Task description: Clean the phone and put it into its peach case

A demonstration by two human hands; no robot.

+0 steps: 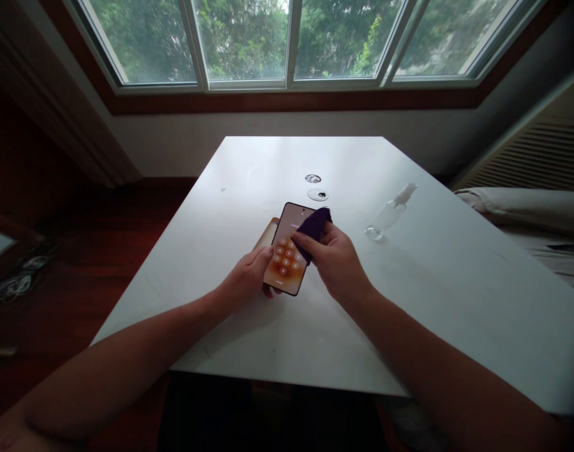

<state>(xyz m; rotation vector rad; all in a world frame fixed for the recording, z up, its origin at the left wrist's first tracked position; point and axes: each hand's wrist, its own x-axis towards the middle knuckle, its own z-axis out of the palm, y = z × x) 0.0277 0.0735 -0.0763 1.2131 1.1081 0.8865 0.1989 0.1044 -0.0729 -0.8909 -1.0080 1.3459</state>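
Observation:
A smartphone (283, 271) with a lit number keypad on an orange screen is held above the white table. My left hand (251, 273) grips its left edge, thumb on the front and fingertips showing underneath. In my right hand (336, 260) a dark purple cloth (316, 226) is pinched, and it lies against the upper right part of the screen. Behind the phone, a tan and orange flat item (268, 232) is partly hidden; its kind cannot be made out. A clear spray bottle (389, 215) lies on its side to the right of my right hand.
Two small round items (317, 195) lie on the white table (211, 238) beyond the phone. A window (249, 44) spans the far wall. Light fabric (526, 220) sits along the right side, and cables (21, 276) lie on the floor at left.

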